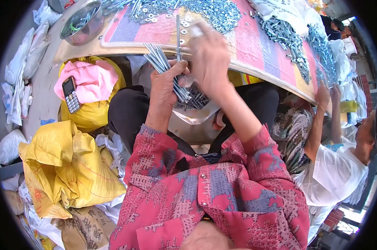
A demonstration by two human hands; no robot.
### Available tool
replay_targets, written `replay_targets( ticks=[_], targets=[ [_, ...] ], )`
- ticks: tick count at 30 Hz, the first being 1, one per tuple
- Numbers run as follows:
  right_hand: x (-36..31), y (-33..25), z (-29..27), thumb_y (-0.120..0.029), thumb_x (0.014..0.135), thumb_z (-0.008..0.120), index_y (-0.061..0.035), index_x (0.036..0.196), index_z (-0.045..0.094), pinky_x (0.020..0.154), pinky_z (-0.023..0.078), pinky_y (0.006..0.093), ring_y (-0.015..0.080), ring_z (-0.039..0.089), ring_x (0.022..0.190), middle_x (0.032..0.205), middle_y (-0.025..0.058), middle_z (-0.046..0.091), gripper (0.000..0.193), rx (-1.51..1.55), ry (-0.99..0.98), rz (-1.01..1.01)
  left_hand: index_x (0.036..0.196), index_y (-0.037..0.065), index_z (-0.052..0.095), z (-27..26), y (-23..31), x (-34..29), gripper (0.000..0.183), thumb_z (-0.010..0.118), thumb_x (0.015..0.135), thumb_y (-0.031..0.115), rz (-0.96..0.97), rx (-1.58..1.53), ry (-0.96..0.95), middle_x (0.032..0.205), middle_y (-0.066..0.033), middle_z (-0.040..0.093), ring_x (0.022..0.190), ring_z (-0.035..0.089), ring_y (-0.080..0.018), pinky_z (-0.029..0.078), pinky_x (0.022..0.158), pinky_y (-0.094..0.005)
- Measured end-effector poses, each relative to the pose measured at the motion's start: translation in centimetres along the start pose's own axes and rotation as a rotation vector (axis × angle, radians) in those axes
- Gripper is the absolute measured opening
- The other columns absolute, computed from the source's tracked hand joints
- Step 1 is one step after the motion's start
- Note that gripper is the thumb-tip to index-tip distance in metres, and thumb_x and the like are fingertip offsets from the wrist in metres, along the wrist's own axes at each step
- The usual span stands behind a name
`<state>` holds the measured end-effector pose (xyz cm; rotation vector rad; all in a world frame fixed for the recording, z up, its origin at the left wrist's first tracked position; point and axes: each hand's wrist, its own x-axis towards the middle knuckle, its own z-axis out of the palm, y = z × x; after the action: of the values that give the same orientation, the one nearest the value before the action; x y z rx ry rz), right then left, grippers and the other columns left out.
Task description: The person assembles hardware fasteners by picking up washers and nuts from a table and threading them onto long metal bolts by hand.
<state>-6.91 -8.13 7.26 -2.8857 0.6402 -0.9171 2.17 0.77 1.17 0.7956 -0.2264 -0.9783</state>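
My left hand point(163, 89) is closed round a bundle of long thin metal rods point(158, 59), their ends fanned out to the upper left. From the same grip one threaded rod point(178, 31) stands upright, with small ring-like metal parts point(179, 53) on it near my thumb. Just right of that rod is my right hand point(211, 58), raised at the table edge; its fingers are smeared by motion, so what they hold is hidden. Beyond both hands lie loose washers point(153, 18) and a heap of nuts point(217, 16). Below them, more dark rods point(198, 101) fill a whitish bag point(194, 121) between my knees.
A steel bowl point(82, 35) stands at the table's far left. Bolts or sleeves point(282, 41) are heaped at the right. A phone point(71, 98) lies on a pink cloth point(97, 77) over a yellow sack. Another yellow sack point(71, 162) sits nearer. A co-worker point(338, 173) works at right.
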Motion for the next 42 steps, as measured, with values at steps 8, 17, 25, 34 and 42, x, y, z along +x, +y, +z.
replay_targets(
  ticks=[8,17,25,34,42],
  targets=[
    [-2.4,-4.1,0.9,-0.022,0.065,0.068,-0.0099,0.090,0.068,0.099,0.038,0.0473,0.0265,0.054,0.111,0.101,0.0089,0.064,0.028,0.112,0.235,-0.338,0.092,0.000,0.064,0.5,0.6,-0.7,0.013,0.067,0.079,0.003,-0.011,0.076,0.070,0.075,-0.0076,0.064,0.056,0.056,-0.0122,0.044,0.050,-0.0227],
    [-2.9,-7.6,-1.9,-0.010,0.068,0.061,-0.0045,0.091,0.064,0.088,0.044,0.0482,0.0317,0.059,0.103,0.105,0.0133,0.062,0.023,0.305,0.216,-0.319,0.094,0.000,0.065,-0.6,0.2,-1.3,0.012,0.066,0.082,0.000,0.141,-0.061,0.089,0.076,-0.0088,0.064,0.058,0.058,-0.0107,0.044,0.047,-0.0228],
    [-4.4,-8.3,-1.4,-0.021,0.071,0.068,-0.0094,0.097,0.067,0.091,0.045,0.0440,0.0290,0.059,0.101,0.103,0.0104,0.064,0.028,0.423,0.140,-0.338,0.094,0.000,0.064,-0.6,0.5,0.5,0.011,0.064,0.084,0.001,-0.127,0.169,-0.006,0.082,-0.0076,0.066,0.067,0.064,-0.0141,0.051,0.057,-0.0255],
    [-3.7,0.7,-0.5,-0.019,0.095,0.057,0.0023,0.092,0.062,0.052,0.048,0.0240,0.0074,0.057,0.058,0.070,0.0026,0.061,0.022,1.360,-0.147,0.488,0.086,-0.002,0.065,0.8,0.4,-1.8,0.012,0.071,0.079,0.005,-0.091,0.245,-0.203,0.069,-0.0072,0.063,0.052,0.053,-0.0078,0.037,0.042,-0.0203],
    [-5.9,1.9,-1.0,-0.025,0.085,0.061,-0.0031,0.091,0.065,0.072,0.048,0.0468,0.0367,0.061,0.091,0.090,0.0202,0.063,0.023,0.047,0.031,0.238,0.093,0.000,0.071,-0.4,1.2,-0.5,0.019,0.071,0.082,0.015,0.020,0.708,-0.187,0.069,-0.0003,0.063,0.050,0.048,-0.0041,0.037,0.045,-0.0195]
  ],
)
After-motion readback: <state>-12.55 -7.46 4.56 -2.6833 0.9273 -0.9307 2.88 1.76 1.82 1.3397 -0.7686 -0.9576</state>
